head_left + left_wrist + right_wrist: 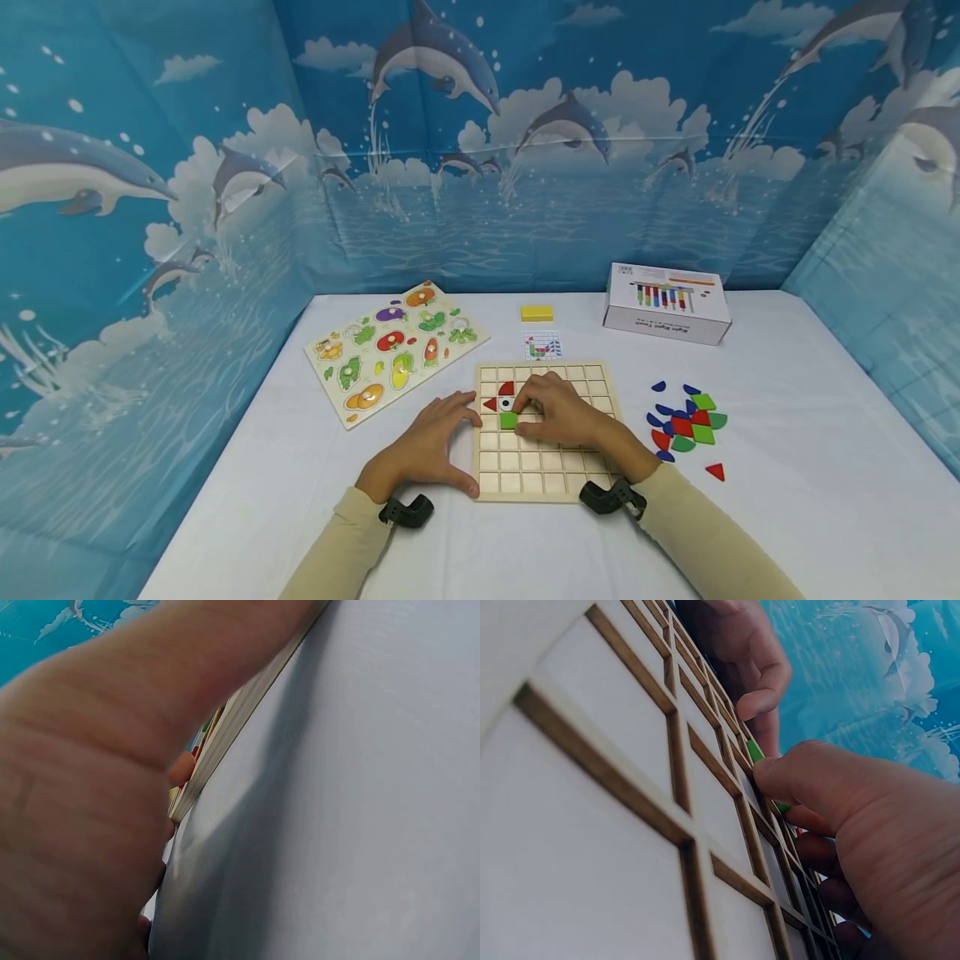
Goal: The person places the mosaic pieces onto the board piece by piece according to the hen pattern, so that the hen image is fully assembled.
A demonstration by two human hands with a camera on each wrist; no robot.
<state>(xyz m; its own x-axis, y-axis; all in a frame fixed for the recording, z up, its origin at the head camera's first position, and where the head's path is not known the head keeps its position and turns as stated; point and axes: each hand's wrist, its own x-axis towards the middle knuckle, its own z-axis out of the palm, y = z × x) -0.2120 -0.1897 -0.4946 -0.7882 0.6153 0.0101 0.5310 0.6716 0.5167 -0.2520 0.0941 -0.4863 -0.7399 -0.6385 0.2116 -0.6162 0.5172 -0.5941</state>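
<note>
A wooden grid board (551, 482) lies on the table. In its upper left cells sit a red quarter-circle piece (506, 388), a red triangle (490, 404) and a white piece with a black dot (506, 403). Just below the dotted piece is a green square (508, 421), pinched at its right side by the thumb and index finger of my right hand (558, 410). The right wrist view shows the thumb on the green square's (756, 751) edge. My left hand (431, 442) rests against the board's left edge, thumb and fingers spread.
Loose red, blue and green pieces (682, 427) lie to the right, with one red triangle (716, 472) apart. Behind the board are a pattern card (542, 345), a yellow block (537, 313) and a white box (666, 302). A vegetable puzzle board (397, 350) lies at the back left.
</note>
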